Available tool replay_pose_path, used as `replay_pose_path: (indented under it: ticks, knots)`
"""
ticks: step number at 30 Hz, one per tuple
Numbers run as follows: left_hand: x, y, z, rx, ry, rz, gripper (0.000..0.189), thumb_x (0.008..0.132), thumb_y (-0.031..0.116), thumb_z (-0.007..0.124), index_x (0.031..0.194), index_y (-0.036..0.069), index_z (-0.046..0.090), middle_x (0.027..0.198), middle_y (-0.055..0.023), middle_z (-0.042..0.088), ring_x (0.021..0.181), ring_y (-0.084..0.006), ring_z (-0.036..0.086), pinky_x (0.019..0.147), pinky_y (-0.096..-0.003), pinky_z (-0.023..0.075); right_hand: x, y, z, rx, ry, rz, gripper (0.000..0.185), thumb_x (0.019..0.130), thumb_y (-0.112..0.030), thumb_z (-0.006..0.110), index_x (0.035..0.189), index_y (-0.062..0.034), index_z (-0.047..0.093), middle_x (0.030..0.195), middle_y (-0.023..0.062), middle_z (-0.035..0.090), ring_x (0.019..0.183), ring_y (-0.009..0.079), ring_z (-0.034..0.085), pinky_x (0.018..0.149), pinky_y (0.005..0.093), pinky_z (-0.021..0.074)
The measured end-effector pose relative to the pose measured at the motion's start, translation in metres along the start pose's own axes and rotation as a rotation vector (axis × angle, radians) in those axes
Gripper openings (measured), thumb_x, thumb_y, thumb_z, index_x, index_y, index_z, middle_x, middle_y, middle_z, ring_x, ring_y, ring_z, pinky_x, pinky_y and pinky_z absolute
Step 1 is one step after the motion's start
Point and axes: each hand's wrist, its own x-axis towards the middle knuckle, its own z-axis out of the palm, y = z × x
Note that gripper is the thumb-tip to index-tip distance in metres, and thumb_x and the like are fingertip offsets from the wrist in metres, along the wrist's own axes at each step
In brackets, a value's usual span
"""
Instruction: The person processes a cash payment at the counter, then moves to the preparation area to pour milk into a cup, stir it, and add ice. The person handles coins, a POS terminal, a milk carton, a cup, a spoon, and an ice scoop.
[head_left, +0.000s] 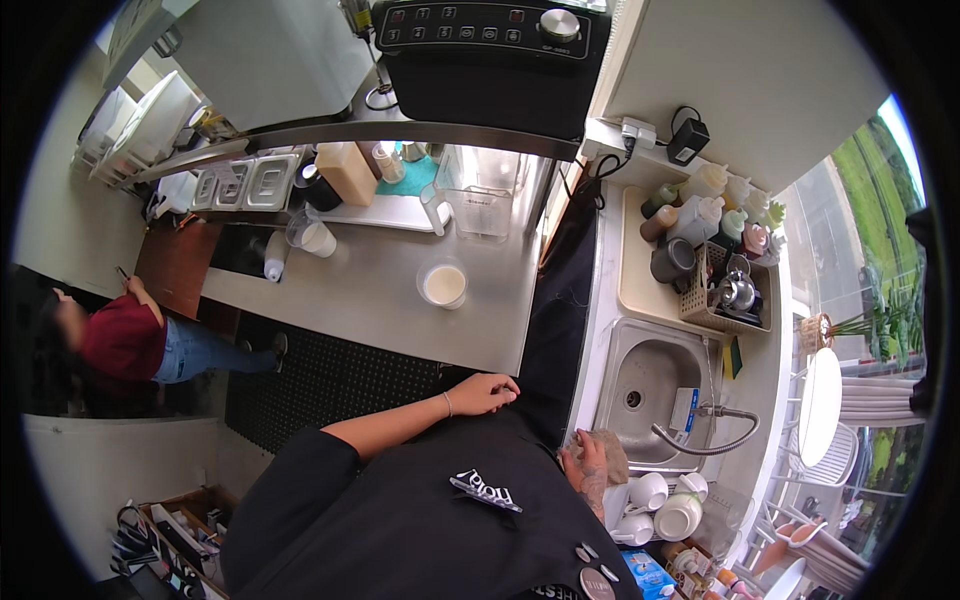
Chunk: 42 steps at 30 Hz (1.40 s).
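Note:
My left hand (484, 394), with a thin bracelet at its wrist, hangs near the corner of the stainless steel counter (375, 300), fingers loosely curled and holding nothing visible. My right hand (585, 463) rests on a brown-grey cloth (611, 455) at the edge of the sink counter; whether its fingers grip the cloth is unclear. A clear cup of creamy liquid (444, 285) stands on the steel counter. Farther left are another clear container with white contents (318, 238) and a white squeeze bottle (275, 256) lying down.
A steel sink (634, 401) with a flexible faucet (739, 431) is at right, white cups (646, 491) beside it. Behind are sauce bottles (697, 217) and a plastic basket (705, 289). A blender jug (480, 202) stands under the shelf. A person (124, 337) stands at far left.

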Motion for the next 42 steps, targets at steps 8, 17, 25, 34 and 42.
replay_pose_path:
  ticks: [8, 17, 25, 34, 42]
  knots:
    - [-0.133, -0.072, -0.064, -0.272, 0.853, -0.072, 0.020, 0.098, 0.021, 0.062, 0.106, 0.003, 0.067, 0.071, 0.0018, 0.058, 0.062, -0.0062, 0.055, 0.060, -0.0238, 0.0461, 0.208, -0.155, 0.121, 0.533, -0.128, -0.516, 0.095, 0.070, -0.012, 0.089, 0.149, -0.0078, 0.036, 0.131, 0.0129, 0.056, 0.120, 0.0265, 0.057, 0.096, 0.0381, 0.0523]
    - [-0.236, -0.161, -0.097, -0.386, 0.959, -0.143, 0.017, 0.099, 0.018, 0.062, 0.109, 0.004, 0.064, 0.073, 0.0026, 0.055, 0.063, -0.0045, 0.053, 0.053, -0.0195, 0.0432, 0.230, -0.213, 0.186, 0.248, 0.187, -0.437, 0.093, 0.071, -0.012, 0.084, 0.149, -0.0101, 0.034, 0.136, 0.0151, 0.052, 0.126, 0.0288, 0.053, 0.105, 0.0387, 0.0463]
    - [-0.268, -0.197, -0.154, -0.196, 0.965, -0.143, 0.015, 0.099, 0.013, 0.061, 0.109, 0.003, 0.065, 0.073, 0.0042, 0.053, 0.062, -0.0044, 0.050, 0.056, -0.0204, 0.0424, 0.211, -0.049, 0.009, -0.281, 0.705, 0.076, 0.031, 0.080, -0.001, 0.060, 0.111, -0.0023, 0.063, 0.112, 0.0166, 0.062, 0.106, 0.0344, 0.060, 0.089, 0.0409, 0.0517]
    - [-0.178, -0.129, -0.141, -0.268, 0.931, 0.011, 0.030, 0.091, 0.009, 0.071, 0.118, 0.004, 0.060, 0.093, 0.0011, 0.054, 0.080, -0.0069, 0.052, 0.067, -0.0218, 0.0455, 0.228, 0.149, -0.150, -0.747, 0.246, 0.833, 0.028, 0.094, -0.021, 0.057, 0.117, -0.0118, 0.068, 0.121, 0.0112, 0.069, 0.116, 0.0285, 0.064, 0.095, 0.0409, 0.0537]
    - [-0.035, -0.072, -0.140, -0.078, 0.789, 0.268, 0.101, 0.068, 0.020, 0.092, 0.149, 0.004, 0.033, 0.143, -0.0135, 0.045, 0.134, -0.0257, 0.044, 0.105, -0.0398, 0.0435, 0.186, 0.085, -0.207, -0.675, 0.259, 0.495, 0.018, 0.089, -0.026, 0.067, 0.102, -0.0200, 0.077, 0.107, 0.0049, 0.073, 0.106, 0.0245, 0.067, 0.089, 0.0395, 0.0550]
